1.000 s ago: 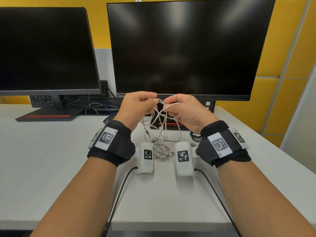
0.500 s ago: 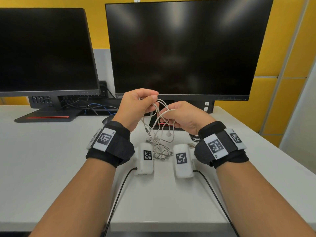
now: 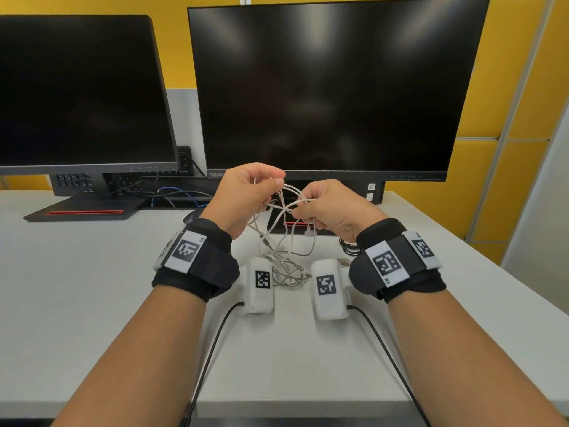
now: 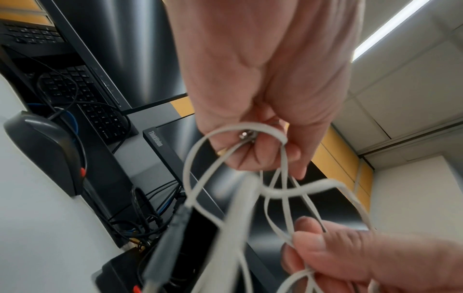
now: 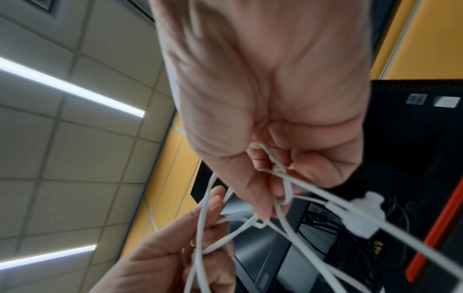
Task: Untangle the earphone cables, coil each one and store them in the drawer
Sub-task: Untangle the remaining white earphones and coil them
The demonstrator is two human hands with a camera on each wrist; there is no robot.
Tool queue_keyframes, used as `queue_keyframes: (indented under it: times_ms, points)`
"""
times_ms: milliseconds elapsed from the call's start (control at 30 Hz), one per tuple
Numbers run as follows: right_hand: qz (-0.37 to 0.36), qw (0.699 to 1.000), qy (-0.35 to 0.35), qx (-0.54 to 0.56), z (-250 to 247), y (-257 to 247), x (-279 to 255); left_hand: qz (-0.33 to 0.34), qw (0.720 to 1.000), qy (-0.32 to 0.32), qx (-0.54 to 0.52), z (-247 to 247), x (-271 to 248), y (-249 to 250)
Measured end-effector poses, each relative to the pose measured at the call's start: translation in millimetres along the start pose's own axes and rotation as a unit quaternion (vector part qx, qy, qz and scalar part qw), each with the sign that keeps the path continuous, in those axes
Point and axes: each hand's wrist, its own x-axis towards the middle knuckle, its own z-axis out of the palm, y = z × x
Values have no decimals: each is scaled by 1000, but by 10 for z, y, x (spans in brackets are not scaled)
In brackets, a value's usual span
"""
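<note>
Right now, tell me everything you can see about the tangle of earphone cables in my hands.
The earphone cables are thin, white and rubbery-looking, looped and crossed over one another in a knot. The left hand pinches strands higher up, with a small metal part at its fingertips in the left wrist view; the right hand pinches loops slightly lower. A white earbud dangles below the right hand. The rest hangs down and piles loosely on the white desk between the wrists. Nothing is coiled yet.

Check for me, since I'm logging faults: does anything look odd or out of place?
Only the white earphone cables: a knotted mass held between left hand and right hand, the rest heaped on the desk.
</note>
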Motion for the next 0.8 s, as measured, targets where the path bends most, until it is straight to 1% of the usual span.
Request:
queue_keyframes:
  times_ms: [100,167,233,300,400,500,700,800]
  points:
    - [-17,999,32,-16,10,-1,20,-30,998,-47,9,-3,-9,7]
    - [-35,998,58,-4,28,4,34,-61,995,-69,28,9,-9,8]
    - [-55,996,75,9,40,2,40,-85,994,-65,39,16,-6,-1]
    - [-68,995,72,10,50,-4,39,-89,994,-48,31,11,1,-14]
    - [-65,997,44,-12,55,-3,24,-63,998,-23,15,9,14,-21]
    - [-58,998,19,-29,46,6,14,-23,1000,-7,-11,29,27,-22]
    - [-70,997,11,-28,15,19,21,47,998,19,-28,41,22,-26]
    - [-64,997,1,-34,21,29,41,63,995,42,-68,39,18,-19]
